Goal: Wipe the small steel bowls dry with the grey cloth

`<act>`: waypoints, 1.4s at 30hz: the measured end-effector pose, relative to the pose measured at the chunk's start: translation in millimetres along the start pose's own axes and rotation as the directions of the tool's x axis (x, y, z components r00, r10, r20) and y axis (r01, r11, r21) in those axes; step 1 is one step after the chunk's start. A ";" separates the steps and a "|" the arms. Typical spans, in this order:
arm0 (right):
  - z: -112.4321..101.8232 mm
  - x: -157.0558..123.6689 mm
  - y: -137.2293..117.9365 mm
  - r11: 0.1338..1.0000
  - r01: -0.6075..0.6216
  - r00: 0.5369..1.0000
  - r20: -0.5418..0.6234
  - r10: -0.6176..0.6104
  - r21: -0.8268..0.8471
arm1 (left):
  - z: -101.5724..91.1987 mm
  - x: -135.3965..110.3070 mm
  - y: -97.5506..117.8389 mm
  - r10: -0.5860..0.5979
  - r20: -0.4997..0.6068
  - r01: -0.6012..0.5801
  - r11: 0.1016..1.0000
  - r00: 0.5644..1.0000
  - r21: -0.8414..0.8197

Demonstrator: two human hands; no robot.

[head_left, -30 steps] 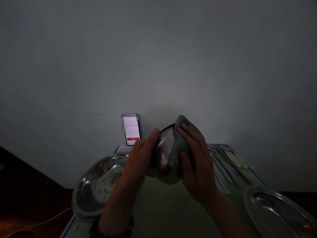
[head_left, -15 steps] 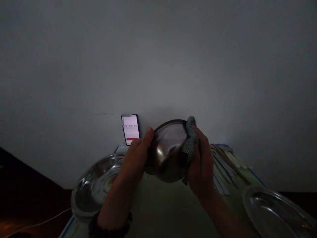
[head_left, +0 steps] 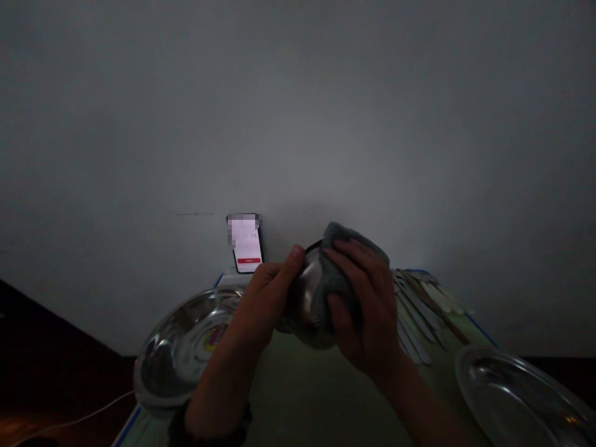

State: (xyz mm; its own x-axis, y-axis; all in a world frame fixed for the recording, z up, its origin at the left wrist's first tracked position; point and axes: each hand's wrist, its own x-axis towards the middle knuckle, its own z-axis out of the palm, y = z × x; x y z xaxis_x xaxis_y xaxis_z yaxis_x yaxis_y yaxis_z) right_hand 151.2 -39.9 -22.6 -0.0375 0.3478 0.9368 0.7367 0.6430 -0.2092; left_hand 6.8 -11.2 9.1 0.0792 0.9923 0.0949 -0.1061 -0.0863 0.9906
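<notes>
Snugly, by the curved fingers (head_left: 358, 264) of the right hand (head_left: 370, 316), a soft grey-green cloth (head_left: 328, 273) is held against a round silver metal bowl (head_left: 306, 295).
Between both hands, above the green surface (head_left: 307, 397), the bowl is gripped at its left side by the left hand (head_left: 265, 298).

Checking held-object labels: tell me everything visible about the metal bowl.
The metal bowl looks like smooth, shiny steel, rounded, with a dark-looking rim edge. It is held tilted over the green tabletop, its curved outside facing the camera; the inside is hidden. The left hand grips its left side, thumb near the rim. The right hand holds a grey cloth against its right side, covering much of it.
</notes>
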 end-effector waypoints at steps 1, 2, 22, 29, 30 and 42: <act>-1.2 0.9 7.7 0.997 -0.067 0.997 -0.027 0.068 0.046 | 0.3 1.9 -0.1 -0.042 -0.020 0.041 0.998 0.999 -0.054; -1.7 1.3 15.0 0.985 -0.146 0.987 -0.051 0.151 0.091 | 0.9 4.1 0.3 -0.085 -0.048 0.078 0.989 0.995 -0.129; 31.7 -25.2 25.9 0.956 -0.293 0.956 0.019 0.293 -0.009 | 22.9 15.9 -2.2 -0.137 -0.054 0.020 0.489 0.989 -0.872; 35.8 -32.4 27.9 0.972 -0.230 0.971 0.048 0.233 -0.047 | 19.7 17.6 1.9 -0.161 -0.069 0.030 0.544 0.985 -0.838; 37.4 -33.7 24.2 0.978 -0.197 0.977 0.070 0.202 -0.071 | 19.8 16.7 3.1 -0.128 -0.064 0.018 0.558 0.990 -0.830; 23.0 -22.5 16.0 0.984 0.112 0.987 0.135 -0.093 -0.142 | 34.5 -2.4 5.6 -0.050 0.124 0.123 0.692 0.991 -0.712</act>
State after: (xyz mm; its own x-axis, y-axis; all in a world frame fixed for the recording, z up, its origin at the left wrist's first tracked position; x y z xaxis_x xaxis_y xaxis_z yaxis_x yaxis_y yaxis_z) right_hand 148.4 -21.7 -53.5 -0.1961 0.3753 0.9059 0.8163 0.5744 -0.0612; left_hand 40.2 -17.1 17.7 0.2063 0.9768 0.0570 -0.7690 0.1259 0.6268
